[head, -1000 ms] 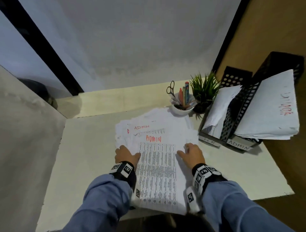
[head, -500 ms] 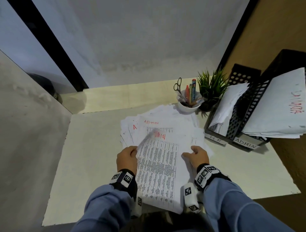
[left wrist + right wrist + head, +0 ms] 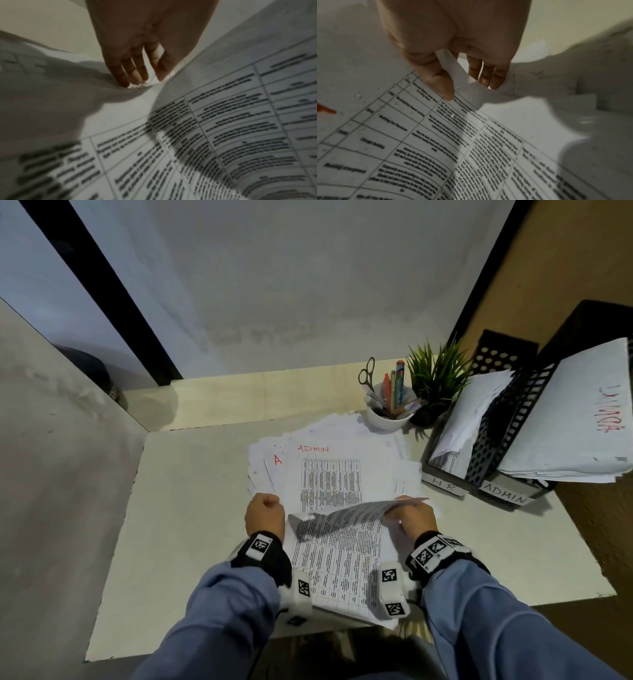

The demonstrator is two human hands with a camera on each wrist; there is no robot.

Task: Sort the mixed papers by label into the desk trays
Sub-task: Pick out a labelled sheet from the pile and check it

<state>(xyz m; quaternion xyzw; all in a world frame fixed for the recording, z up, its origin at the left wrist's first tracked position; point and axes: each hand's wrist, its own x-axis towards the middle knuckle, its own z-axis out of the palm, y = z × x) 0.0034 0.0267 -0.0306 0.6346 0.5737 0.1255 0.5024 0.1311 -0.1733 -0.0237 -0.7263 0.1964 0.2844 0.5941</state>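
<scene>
Where it lay flat, right hand (image 3: 416, 517) now peels sheet (image 3: 342, 537).

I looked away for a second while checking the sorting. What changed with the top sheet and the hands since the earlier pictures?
The top sheet lay flat under both hands; now its far end is lifted and curled back, uncovering another ADMIN sheet. The right hand pinches its raised corner; the left hand has drawn into a fist at the other edge. The HR tray, ADMIN tray and pen cup stayed put.

The left hand (image 3: 147, 44) reached down, fingertips (image 3: 123, 81) touching white papers (image 3: 51, 94); beside it a printed table sheet (image 3: 223, 128) curved upward.
</scene>
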